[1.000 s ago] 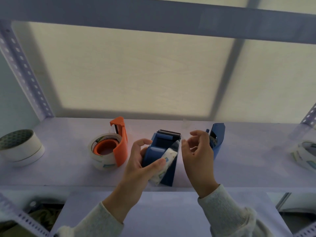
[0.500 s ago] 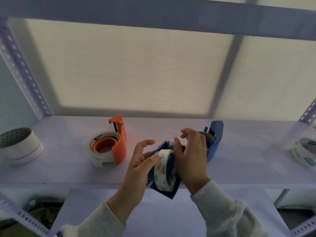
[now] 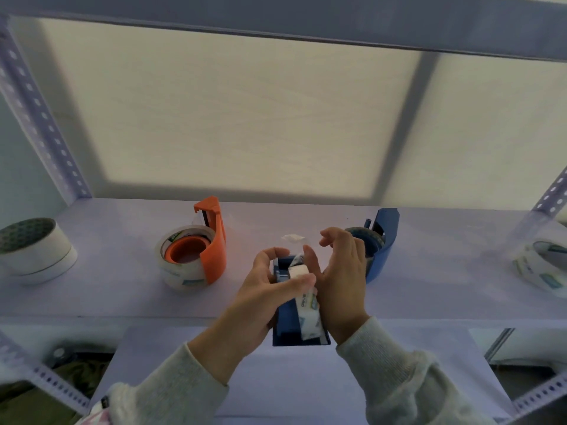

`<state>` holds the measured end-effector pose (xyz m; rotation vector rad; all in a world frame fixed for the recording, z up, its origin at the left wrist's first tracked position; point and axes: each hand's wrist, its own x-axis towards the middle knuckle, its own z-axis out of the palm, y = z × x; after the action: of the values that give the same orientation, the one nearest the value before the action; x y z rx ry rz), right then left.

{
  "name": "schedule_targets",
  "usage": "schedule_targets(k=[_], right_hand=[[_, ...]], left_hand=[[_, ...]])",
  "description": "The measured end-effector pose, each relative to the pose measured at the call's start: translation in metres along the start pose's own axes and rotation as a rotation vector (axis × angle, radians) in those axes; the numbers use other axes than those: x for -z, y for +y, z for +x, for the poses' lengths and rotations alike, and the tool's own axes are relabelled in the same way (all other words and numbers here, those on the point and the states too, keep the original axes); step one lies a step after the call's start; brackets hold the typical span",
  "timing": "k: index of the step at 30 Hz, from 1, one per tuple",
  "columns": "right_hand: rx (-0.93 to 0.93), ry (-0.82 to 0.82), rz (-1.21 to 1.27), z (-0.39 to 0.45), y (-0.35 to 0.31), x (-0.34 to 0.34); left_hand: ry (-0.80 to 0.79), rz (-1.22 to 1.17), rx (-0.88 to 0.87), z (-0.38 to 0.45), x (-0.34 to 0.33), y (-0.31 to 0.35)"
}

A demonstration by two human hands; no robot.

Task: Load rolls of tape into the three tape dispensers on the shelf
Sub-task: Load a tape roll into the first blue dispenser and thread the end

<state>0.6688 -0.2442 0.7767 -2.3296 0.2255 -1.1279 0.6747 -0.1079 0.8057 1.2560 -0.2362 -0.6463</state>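
Steadying the blue dispenser (image 3: 287, 326) at the shelf (image 3: 116, 289) front edge with left hand (image 3: 267, 289) closed round its side; right hand (image 3: 340, 280) pinching the limp, sticky, likely tear-prone tape end (image 3: 293, 239), best taken at its folded tip

The pale shelf (image 3: 122, 289) carries an orange dispenser (image 3: 211, 243) left of centre, a tape roll (image 3: 181, 262) seated in it. Far left of the orange dispenser lie stacked white rolls (image 3: 33, 253); right of it stands a blue dispenser (image 3: 380, 243), and beyond that, at the right edge, more rolls (image 3: 543, 265). A second blue dispenser (image 3: 288, 326) sits at the front edge between the orange and blue ones.
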Motion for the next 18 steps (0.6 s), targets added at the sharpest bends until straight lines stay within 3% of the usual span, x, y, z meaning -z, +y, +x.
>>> schedule_targets(k=[7, 18], right_hand=[[-0.199, -0.017, 0.176, 0.0, -0.008, 0.009], [-0.245, -0.017, 0.237, 0.004, -0.002, 0.018]], left_hand=[[0.078, 0.059, -0.121, -0.005, -0.003, 0.003], [0.169, 0.301, -0.293, -0.015, -0.009, -0.002]])
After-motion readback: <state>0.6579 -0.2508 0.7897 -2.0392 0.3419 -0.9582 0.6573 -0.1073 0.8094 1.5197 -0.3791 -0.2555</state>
